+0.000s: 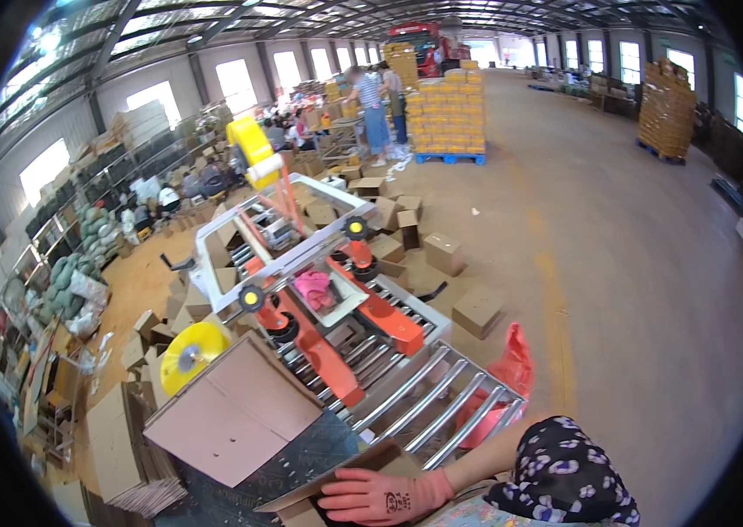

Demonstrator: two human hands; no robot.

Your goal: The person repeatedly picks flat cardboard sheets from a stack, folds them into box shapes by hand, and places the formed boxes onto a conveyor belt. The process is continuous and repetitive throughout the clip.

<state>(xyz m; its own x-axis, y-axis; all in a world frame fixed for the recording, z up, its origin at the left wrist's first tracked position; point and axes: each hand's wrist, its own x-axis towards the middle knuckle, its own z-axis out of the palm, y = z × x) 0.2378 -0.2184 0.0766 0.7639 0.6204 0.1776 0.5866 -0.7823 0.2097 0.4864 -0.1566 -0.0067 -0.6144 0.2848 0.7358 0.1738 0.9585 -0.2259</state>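
My right hand (382, 496), in a pink rubber-palmed glove with dark print, lies with fingers stretched across the upper edge of a brown cardboard box (393, 458) at the bottom of the view. The rest of that box is cut off by the lower edge. Just beyond it begins the roller conveyor (428, 395) of a carton sealing machine (288, 263) with orange side guides. A flat cardboard piece (235, 408) leans left of the hand, over a dark printed board (292, 461). My left hand is out of view.
Flattened cartons (130, 452) stand at the lower left beside a yellow tape roll (194, 356); another yellow roll (251, 145) tops the machine. Red plastic (499, 386) hangs at the conveyor's right. Loose boxes (477, 309) lie beyond. People (376, 105) stand near a pallet stack (448, 119).
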